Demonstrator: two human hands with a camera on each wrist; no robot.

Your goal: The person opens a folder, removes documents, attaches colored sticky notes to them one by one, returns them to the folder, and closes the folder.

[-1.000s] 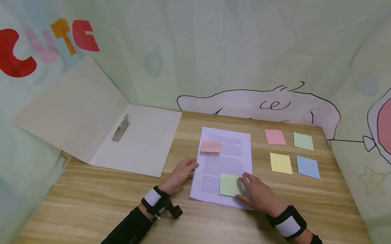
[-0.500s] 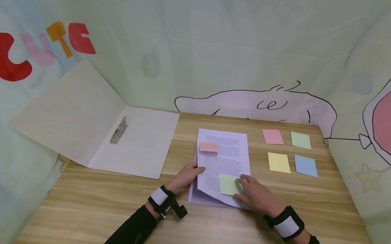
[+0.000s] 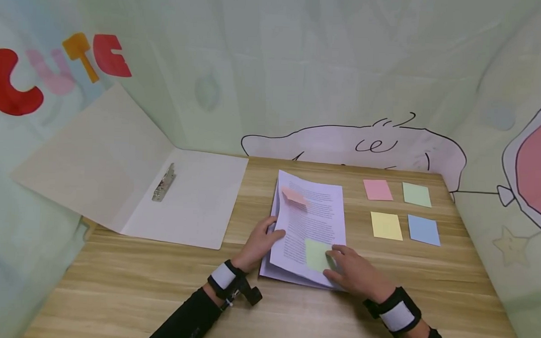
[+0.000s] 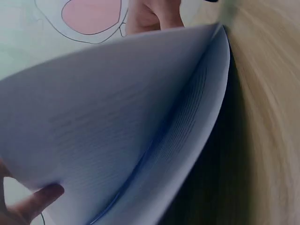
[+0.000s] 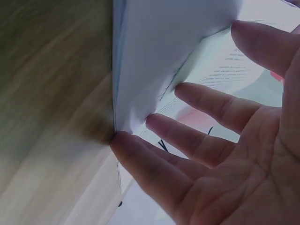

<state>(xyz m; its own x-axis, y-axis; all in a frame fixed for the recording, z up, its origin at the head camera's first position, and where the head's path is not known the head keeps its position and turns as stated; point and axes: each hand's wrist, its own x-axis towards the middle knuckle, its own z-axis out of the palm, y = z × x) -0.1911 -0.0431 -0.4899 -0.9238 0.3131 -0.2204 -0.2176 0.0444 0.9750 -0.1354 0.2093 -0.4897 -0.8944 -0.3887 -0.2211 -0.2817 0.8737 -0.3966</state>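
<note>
A stack of printed sheets (image 3: 325,205) lies in the middle of the table. A pink sticky note (image 3: 293,195) sits on its upper left, one edge lifting. A light green sticky note (image 3: 314,255) is on its lower right. My left hand (image 3: 256,244) pinches the left edge of the top sheet, which bows up from the paper below; in the left wrist view a gap opens under the lifted sheet (image 4: 93,103). My right hand (image 3: 360,272) rests its fingertips along the stack's right edge, beside the green note, fingers extended and spread in the right wrist view.
An open folder (image 3: 193,201) with a metal clip (image 3: 164,182) stands at the left, its cover leaning on the wall sheet. Pink (image 3: 377,189), green (image 3: 416,194), yellow (image 3: 387,226) and blue (image 3: 423,230) sticky notes lie at the right.
My left hand has taken the sheet's left edge and raised it, so the top sheet bows and its upper left corner lifts. The right hand stays nearly where it was.
</note>
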